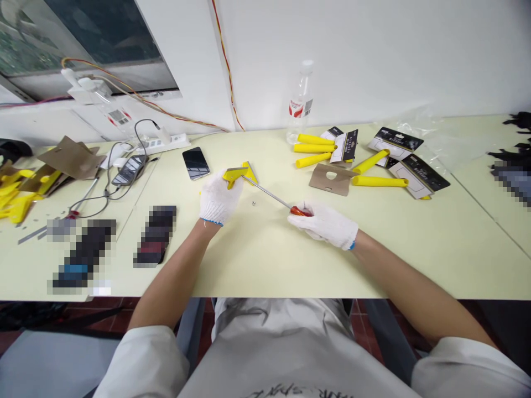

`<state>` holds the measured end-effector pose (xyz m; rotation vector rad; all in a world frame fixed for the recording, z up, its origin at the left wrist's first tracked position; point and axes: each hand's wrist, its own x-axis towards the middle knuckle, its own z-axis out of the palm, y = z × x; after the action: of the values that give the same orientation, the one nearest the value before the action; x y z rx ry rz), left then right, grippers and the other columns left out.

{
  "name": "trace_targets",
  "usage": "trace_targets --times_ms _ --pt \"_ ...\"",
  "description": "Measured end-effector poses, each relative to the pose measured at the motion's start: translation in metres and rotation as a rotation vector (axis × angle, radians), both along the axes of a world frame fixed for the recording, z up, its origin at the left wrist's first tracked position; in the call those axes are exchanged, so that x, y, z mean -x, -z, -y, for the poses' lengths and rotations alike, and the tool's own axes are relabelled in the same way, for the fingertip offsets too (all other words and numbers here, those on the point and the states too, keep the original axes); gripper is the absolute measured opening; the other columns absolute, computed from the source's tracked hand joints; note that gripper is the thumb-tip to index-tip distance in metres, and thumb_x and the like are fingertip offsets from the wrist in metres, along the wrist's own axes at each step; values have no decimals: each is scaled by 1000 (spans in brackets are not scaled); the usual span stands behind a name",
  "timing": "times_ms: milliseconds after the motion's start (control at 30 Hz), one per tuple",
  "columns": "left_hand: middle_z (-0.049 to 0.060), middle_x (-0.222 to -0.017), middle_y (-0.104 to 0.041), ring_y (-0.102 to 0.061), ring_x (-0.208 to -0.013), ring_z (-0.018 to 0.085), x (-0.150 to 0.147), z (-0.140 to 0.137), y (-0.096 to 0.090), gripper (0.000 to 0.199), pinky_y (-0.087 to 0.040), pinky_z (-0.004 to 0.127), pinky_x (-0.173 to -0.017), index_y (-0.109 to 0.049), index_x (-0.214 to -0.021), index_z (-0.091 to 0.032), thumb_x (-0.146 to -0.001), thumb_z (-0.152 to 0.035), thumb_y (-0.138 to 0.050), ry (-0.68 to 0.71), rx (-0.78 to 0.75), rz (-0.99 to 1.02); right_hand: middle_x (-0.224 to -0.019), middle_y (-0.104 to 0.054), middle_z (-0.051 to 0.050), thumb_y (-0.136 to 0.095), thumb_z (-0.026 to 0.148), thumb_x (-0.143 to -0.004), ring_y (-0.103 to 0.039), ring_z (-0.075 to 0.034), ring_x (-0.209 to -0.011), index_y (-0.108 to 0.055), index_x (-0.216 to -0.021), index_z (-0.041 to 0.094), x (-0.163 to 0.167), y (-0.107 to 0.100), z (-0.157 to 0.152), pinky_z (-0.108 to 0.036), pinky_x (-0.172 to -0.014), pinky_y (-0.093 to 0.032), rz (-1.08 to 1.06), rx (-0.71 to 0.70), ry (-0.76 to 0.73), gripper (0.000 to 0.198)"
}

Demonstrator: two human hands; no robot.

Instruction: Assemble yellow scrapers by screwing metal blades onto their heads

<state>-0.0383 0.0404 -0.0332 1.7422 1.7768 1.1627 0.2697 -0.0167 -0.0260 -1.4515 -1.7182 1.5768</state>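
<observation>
My left hand [219,198], in a white knitted glove, is closed on a yellow plastic scraper head [235,174] above the table. A second flat yellow part [251,171] shows right beside it; whether the two are joined I cannot tell. My right hand [326,222], gloved the same way, grips the orange-red handle of a screwdriver [271,194]. The long metal shaft points left, and its tip reaches the yellow scraper head. A tiny metal piece, seemingly a screw [254,203], lies on the table below the shaft.
Yellow handles [314,148] with black-and-white cards [420,174] and a brown cardboard piece [331,179] lie to the right. A clear bottle [299,105] stands by the wall. Leftward are phones [196,162], cables, a power strip [166,142], another screwdriver [85,193] and yellow parts [19,204].
</observation>
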Motion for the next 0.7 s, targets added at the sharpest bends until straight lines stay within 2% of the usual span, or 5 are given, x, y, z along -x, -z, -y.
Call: trace_targets --times_ms 133,200,433,600,700 --pt "8 -121 -84 -73 -120 27 -2 5 -6 7 -60 45 -116 -76 -121 -15 -116 -20 -79 0 -30 26 -74 -70 -3 -79 72 -97 -62 -23 -69 -66 -87 26 2 10 -2 -36 -69 -45 178 -392 138 48" --pt "5 -110 -83 -74 -116 26 -3 5 -7 6 -60 42 -112 -73 -111 -18 -115 -21 -77 8 -38 56 -82 -76 -6 -76 65 -100 -68 -26 -78 -68 -86 25 2 17 -4 -38 -74 -47 250 -487 138 43" --pt "4 -102 -83 -73 -111 26 -2 2 -6 14 -60 40 -106 -73 -101 -24 -102 -31 -84 -16 -58 228 -87 -80 -8 -74 58 -104 -72 -28 -81 -68 -86 25 0 24 -3 -38 -76 -47 321 -542 111 38" --pt "6 -104 -84 -76 -115 31 1 1 -5 13 -61 46 -107 -80 -99 -25 -97 -32 -90 11 -63 269 -94 -83 -10 -69 55 -107 -74 -30 -85 -77 -98 25 3 16 0 -41 -80 -47 337 -574 92 33" --pt "6 -105 -84 -78 -118 33 3 1 -4 11 -62 48 -107 -84 -100 -26 -96 -29 -93 11 -63 286 -87 -78 -9 -64 58 -110 -70 -28 -81 -72 -90 25 2 8 1 -39 -78 -45 329 -557 60 40"
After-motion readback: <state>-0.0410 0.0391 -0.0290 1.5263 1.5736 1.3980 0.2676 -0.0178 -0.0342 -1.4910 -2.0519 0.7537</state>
